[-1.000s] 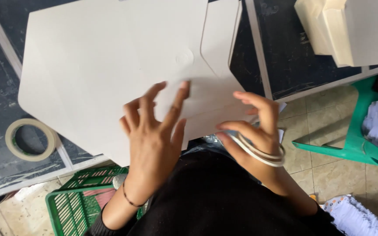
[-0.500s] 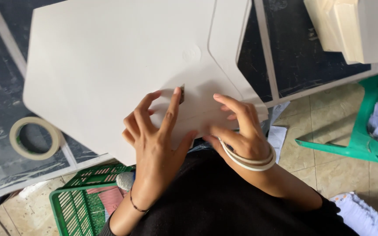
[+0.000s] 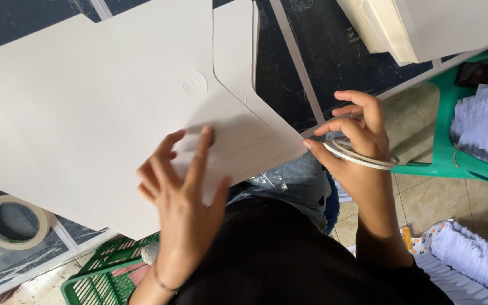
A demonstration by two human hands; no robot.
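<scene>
A large flat white card cut-out (image 3: 86, 96) with an embossed round mark lies on the dark table (image 3: 289, 51). My left hand (image 3: 184, 181) presses flat on its near corner, fingers spread. My right hand (image 3: 357, 133) is off the card's right edge, just past the corner, with a thin white tape roll (image 3: 362, 158) looped around its fingers. The thumb and forefinger pinch near the roll's rim.
A wider roll of tape (image 3: 9, 220) lies on the table at the left. A stack of cream card (image 3: 419, 25) sits at the top right. Below are a green basket (image 3: 108, 271), a green plastic stool (image 3: 453, 147) and piles of white paper (image 3: 487, 118).
My right hand has come off the card and moved right, past its edge, carrying the tape roll. My left hand stays pressed on the card's near corner.
</scene>
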